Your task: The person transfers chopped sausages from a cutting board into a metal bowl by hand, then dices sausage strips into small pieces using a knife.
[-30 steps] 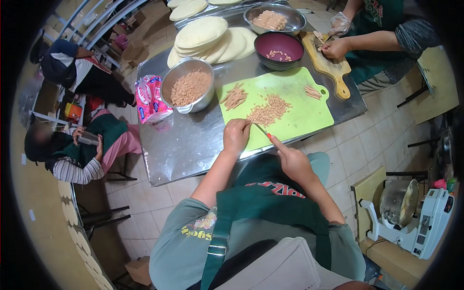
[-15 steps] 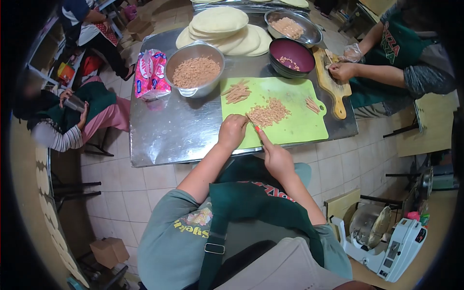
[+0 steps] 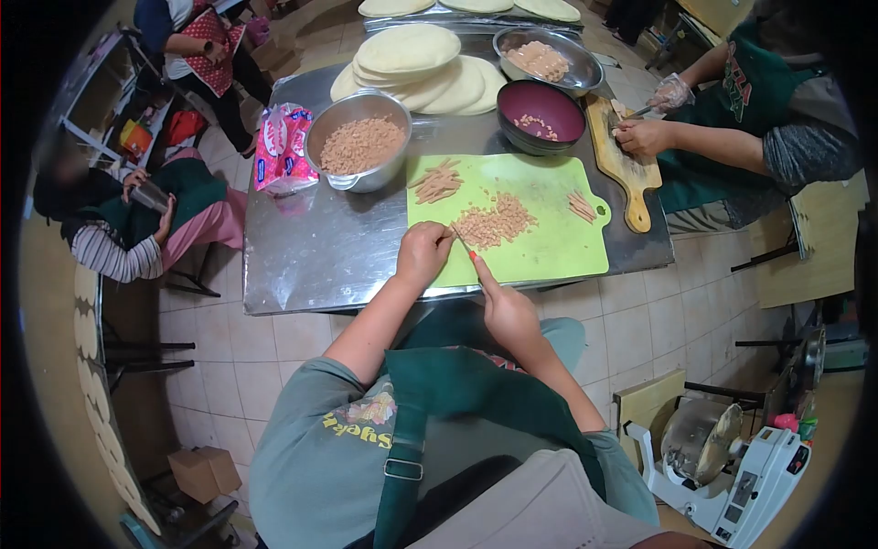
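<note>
My right hand (image 3: 509, 316) is closed round the handle of a small knife (image 3: 469, 250), its blade at the left edge of a pile of diced pinkish pieces (image 3: 497, 220). Close by, my left hand (image 3: 423, 253) is curled at the blade tip, fingers pressed together; what they hold is too small to name. Both are at the near left part of a green cutting board (image 3: 558, 252). Thin sticks (image 3: 438, 181) lie at the board's far left, and a smaller bunch (image 3: 581, 206) at its right. A metal pot (image 3: 358, 146) of diced pieces stands beyond my left hand.
Behind the board are a purple bowl (image 3: 541, 117), a steel bowl (image 3: 549, 60) and stacked flat dough rounds (image 3: 407, 50). A pink packet (image 3: 283, 149) lies left. A co-worker's hands (image 3: 645, 135) work with a knife over a wooden board (image 3: 625, 179).
The view has shifted, moving the table in the frame. My hands remain at the pile's left edge. The co-worker's gloved hand and knife have shifted, and a standing person at the left has turned.
</note>
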Demonstrator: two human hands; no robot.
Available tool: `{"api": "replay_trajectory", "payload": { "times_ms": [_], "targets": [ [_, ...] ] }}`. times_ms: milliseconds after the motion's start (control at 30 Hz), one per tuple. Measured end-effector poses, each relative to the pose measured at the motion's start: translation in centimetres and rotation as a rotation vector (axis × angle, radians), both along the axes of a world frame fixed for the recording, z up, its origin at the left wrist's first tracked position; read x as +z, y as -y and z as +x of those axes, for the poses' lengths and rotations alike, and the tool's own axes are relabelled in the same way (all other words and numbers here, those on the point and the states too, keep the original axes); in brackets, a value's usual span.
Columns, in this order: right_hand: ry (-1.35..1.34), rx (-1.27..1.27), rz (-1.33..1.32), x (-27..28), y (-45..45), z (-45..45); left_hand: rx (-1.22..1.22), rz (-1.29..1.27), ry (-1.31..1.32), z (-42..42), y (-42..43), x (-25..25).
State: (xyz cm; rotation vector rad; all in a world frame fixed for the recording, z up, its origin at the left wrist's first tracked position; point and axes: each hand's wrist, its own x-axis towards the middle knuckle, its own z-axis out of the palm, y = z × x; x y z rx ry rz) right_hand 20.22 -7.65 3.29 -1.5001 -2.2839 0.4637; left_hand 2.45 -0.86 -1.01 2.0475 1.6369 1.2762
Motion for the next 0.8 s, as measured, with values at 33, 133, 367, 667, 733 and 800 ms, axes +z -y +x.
{"api": "replay_trajectory", "payload": {
  "times_ms": [33, 133, 367, 667, 733, 800],
  "targets": [
    [0.000, -0.010, -0.058, 0.1, 0.2, 0.2, 0.017, -0.037, 0.027, 0.0, 0.0, 0.0],
    [-0.023, -0.013, -0.068, -0.7, 0.9, 1.0, 0.017, -0.030, 0.027, -0.1, 0.0, -0.1],
    [-0.137, -0.004, -0.029, -0.5, 1.3, 2.8, -0.004, -0.046, 0.041, -0.2, 0.1, 0.1],
    [-0.004, -0.055, -0.088, 0.9, 0.4, 0.0, -0.013, 0.023, -0.004, -0.1, 0.1, 0.0],
    [0.026, -0.050, -0.056, 0.7, 0.4, -0.2, -0.029, 0.009, 0.038, 0.1, 0.3, 0.5],
    [0.059, -0.043, -0.024, 0.6, 0.3, -0.4, -0.028, 0.019, 0.024, -0.1, 0.2, 0.3]
  ]
}}
